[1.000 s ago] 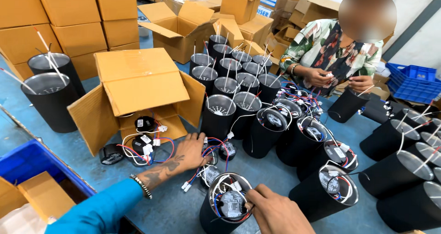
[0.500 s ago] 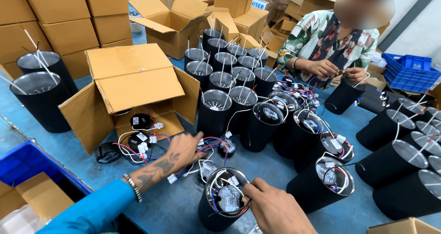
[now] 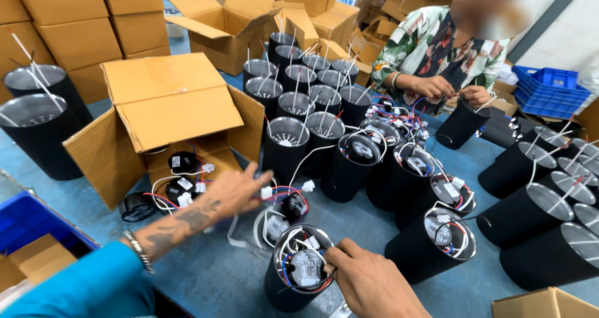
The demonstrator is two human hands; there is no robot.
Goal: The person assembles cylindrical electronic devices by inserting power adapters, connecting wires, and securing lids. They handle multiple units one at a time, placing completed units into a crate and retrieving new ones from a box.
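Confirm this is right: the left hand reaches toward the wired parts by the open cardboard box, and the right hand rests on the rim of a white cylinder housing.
Not quite: the cylinder housing under the right hand is black, not white, as the head view shows. The left hand does reach toward the wired parts by the open cardboard box.

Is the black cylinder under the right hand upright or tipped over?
Upright: the black cylinder stands on its base, open top up, wired module inside; right hand on its rim.
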